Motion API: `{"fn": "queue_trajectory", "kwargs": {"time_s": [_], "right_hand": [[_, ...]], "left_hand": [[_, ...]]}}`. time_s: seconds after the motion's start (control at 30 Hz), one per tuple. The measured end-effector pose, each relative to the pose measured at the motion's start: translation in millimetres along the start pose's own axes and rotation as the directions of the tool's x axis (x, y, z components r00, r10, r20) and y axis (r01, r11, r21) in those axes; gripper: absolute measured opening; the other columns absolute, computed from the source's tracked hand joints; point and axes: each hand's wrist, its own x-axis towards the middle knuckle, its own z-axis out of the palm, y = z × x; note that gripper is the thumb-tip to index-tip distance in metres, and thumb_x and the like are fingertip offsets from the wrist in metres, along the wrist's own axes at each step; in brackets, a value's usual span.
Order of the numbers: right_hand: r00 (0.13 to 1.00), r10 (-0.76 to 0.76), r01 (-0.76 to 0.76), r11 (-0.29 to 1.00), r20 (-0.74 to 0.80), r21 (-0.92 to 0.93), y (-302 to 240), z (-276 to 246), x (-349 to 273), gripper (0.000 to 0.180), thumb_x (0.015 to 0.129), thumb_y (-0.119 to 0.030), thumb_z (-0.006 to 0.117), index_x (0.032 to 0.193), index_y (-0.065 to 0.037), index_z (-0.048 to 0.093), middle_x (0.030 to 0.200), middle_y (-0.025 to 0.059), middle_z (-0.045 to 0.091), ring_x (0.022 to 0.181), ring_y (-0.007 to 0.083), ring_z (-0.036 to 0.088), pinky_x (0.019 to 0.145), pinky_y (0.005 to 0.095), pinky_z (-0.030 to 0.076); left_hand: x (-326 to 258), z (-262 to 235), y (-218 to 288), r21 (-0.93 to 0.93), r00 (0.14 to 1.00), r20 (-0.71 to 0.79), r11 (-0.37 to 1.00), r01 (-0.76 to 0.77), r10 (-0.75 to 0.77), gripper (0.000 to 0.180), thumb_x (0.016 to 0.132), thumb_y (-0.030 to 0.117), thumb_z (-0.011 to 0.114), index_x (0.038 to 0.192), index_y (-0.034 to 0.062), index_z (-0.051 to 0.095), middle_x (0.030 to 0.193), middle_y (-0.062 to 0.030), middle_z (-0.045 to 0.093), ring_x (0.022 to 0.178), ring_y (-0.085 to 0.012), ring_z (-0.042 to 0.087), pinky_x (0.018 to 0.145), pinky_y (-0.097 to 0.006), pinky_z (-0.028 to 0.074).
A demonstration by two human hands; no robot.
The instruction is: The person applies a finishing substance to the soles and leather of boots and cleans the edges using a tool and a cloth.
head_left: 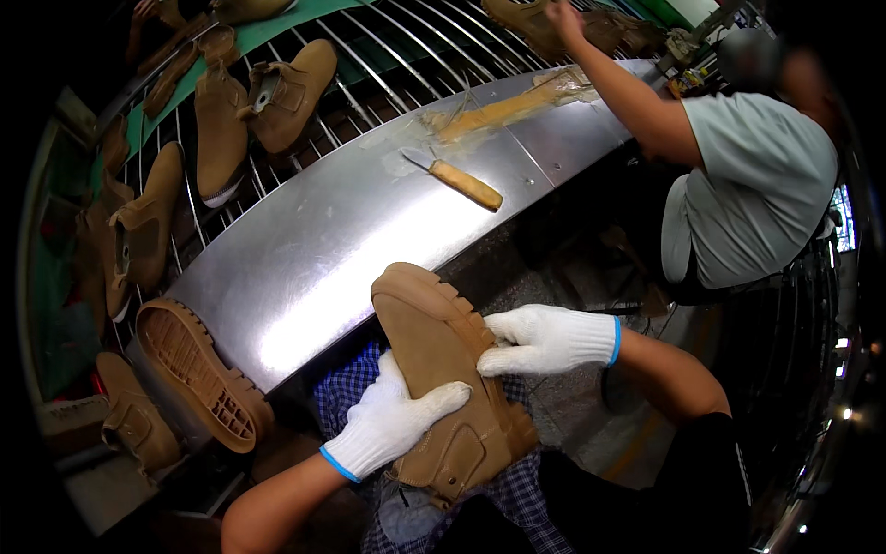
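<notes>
A tan suede boot (426,342) with a chunky lugged sole lies tilted over my lap, its toe pointing up and away. My left hand (388,415), in a white knit glove with a blue cuff, grips the upper from the left, thumb across it. On the other side my right hand (544,340), gloved the same way, presses its fingers against the edge of the sole. A loose tan outsole (198,369) with an open grid inside leans at the left end of the metal table. Beside it is another tan boot upper (137,415).
The metal table (305,268) carries a wooden-handled knife (461,183) and a patch of dried glue (508,111). Beyond it, several tan boots (291,97) rest on a rack of metal rods (388,65). A co-worker in a pale shirt (761,185) sits at right, arm reaching toward the rack.
</notes>
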Motion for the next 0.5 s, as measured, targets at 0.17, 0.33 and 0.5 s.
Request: {"fn": "queue_trajectory", "kwargs": {"time_s": [0.17,0.33,0.5], "right_hand": [[0.964,0.218,-0.262,0.882,-0.153,-0.392,-40,4,-17,0.064,0.109,-0.063,0.050,0.104,-0.001,0.060,0.087,0.0217,0.073,0.079,0.0433,0.074,0.070,0.0487,0.061],[0.971,0.067,-0.115,0.973,-0.228,-0.202,-14,19,-19,0.067,0.107,-0.060,0.054,0.130,0.003,0.056,0.111,0.0301,0.071,0.090,0.0450,0.076,0.078,0.0489,0.063],[0.906,0.011,0.044,0.992,-0.423,0.119,5,102,-41,0.082,0.108,-0.038,0.057,0.166,0.009,0.022,0.157,0.0405,0.044,0.131,0.0504,0.063,0.113,0.0524,0.052]], "left_hand": [[1,10,26,0.131,0.984,-0.065,0.976,0.172,-0.164,0.116,0.088,0.067,0.080,0.154,-0.0133,0.028,0.134,-0.0287,0.068,0.122,-0.0357,0.072,0.103,-0.041,0.058],[7,6,-8,-0.058,0.997,-0.059,0.998,0.036,-0.040,0.118,0.087,0.067,0.080,0.158,-0.0099,0.027,0.136,-0.0293,0.068,0.122,-0.0365,0.072,0.103,-0.041,0.058],[0,6,-1,-0.032,0.996,-0.050,0.997,0.069,-0.071,0.117,0.088,0.066,0.080,0.159,-0.0090,0.026,0.137,-0.0298,0.066,0.123,-0.0378,0.071,0.104,-0.042,0.058]]}}
